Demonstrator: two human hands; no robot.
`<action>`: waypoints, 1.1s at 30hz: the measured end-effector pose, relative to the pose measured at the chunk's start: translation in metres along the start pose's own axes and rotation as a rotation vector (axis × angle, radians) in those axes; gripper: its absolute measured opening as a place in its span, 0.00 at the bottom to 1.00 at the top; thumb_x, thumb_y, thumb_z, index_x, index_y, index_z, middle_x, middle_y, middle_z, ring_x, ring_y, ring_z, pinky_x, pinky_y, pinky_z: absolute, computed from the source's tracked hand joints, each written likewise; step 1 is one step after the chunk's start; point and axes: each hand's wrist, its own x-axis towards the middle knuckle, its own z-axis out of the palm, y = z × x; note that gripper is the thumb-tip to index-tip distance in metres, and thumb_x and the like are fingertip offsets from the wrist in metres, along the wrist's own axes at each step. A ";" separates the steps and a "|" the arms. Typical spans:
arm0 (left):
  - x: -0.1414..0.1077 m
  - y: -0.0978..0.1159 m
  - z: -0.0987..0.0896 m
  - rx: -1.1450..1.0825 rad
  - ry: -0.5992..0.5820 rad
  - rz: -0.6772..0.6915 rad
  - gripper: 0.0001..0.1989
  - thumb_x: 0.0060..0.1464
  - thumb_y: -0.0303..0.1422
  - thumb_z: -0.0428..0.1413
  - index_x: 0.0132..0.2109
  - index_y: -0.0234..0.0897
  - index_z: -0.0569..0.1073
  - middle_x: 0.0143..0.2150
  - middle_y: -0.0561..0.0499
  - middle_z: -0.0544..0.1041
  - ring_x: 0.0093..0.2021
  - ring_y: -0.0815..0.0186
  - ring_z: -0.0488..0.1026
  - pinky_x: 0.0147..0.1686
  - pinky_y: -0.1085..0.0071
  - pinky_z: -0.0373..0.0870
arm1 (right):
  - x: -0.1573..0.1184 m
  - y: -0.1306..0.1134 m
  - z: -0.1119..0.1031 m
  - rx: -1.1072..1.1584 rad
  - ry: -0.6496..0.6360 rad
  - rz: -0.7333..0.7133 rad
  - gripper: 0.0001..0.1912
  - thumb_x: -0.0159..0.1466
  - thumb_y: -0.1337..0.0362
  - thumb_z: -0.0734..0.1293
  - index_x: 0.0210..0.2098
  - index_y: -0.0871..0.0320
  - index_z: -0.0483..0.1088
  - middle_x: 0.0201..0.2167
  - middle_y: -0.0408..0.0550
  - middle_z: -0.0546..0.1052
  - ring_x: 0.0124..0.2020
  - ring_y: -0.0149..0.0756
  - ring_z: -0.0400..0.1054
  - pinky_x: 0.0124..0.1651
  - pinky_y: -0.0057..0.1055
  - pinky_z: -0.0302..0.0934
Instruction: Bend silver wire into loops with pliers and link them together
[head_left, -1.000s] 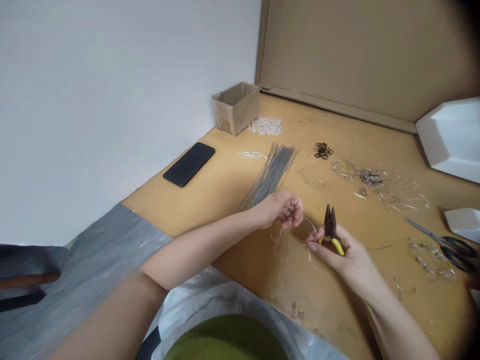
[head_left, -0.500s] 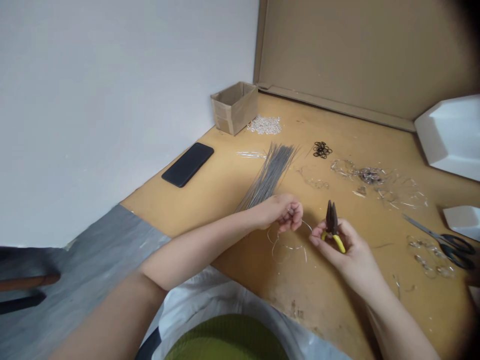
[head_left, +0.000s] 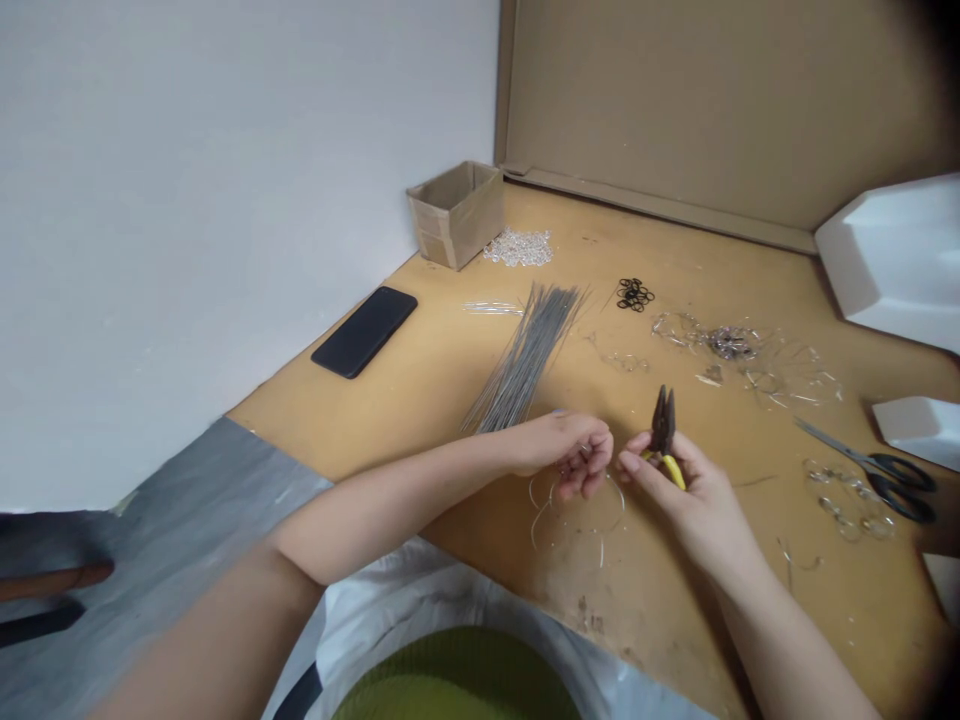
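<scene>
Curled fingers of my left hand (head_left: 576, 450) grip a thin wire (head_left: 622, 505), whose loops hang below the hand over the table. My right hand (head_left: 694, 490) holds pliers (head_left: 663, 430) with dark jaws pointing up and yellow handles in the palm. The jaws look slightly parted, with nothing seen between them. The thumb and forefinger of that hand are close to the wire loop; whether they touch it I cannot tell. Behind my left wrist lies a bundle of straight grey wires (head_left: 529, 355).
Farther back are a cardboard box (head_left: 457, 220), a heap of clear beads (head_left: 519, 247) and black rings (head_left: 634, 294). A phone (head_left: 365, 332) lies left. To the right are tangled wire pieces (head_left: 735, 343), scissors (head_left: 892, 480), a beaded wire loop (head_left: 847, 500) and white trays (head_left: 900, 250).
My left hand has moved down a little with the wire, and its loops hang lower. My right hand with the pliers has shifted slightly up, and the view has turned slightly right.
</scene>
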 end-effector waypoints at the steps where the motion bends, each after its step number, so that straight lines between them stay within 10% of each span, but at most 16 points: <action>1: 0.000 0.000 0.000 0.013 -0.041 -0.020 0.16 0.56 0.33 0.37 0.24 0.33 0.61 0.17 0.52 0.69 0.12 0.73 0.63 0.14 0.77 0.58 | 0.000 0.001 -0.002 -0.002 0.031 0.005 0.12 0.56 0.55 0.67 0.34 0.56 0.66 0.25 0.43 0.71 0.27 0.32 0.66 0.31 0.29 0.61; 15: -0.001 0.000 0.006 0.160 -0.312 -0.254 0.10 0.48 0.29 0.44 0.22 0.34 0.63 0.16 0.53 0.69 0.12 0.72 0.64 0.13 0.77 0.60 | -0.008 -0.010 -0.006 -0.140 -0.154 -0.146 0.06 0.57 0.62 0.66 0.34 0.55 0.68 0.31 0.46 0.75 0.34 0.36 0.70 0.38 0.31 0.65; 33: -0.004 0.002 -0.001 0.092 -0.153 -0.125 0.08 0.49 0.25 0.52 0.37 0.35 0.61 0.24 0.56 0.72 0.17 0.74 0.69 0.18 0.78 0.66 | 0.000 -0.004 -0.023 -0.017 -0.441 0.025 0.04 0.57 0.65 0.65 0.33 0.55 0.67 0.31 0.43 0.72 0.33 0.34 0.67 0.37 0.31 0.62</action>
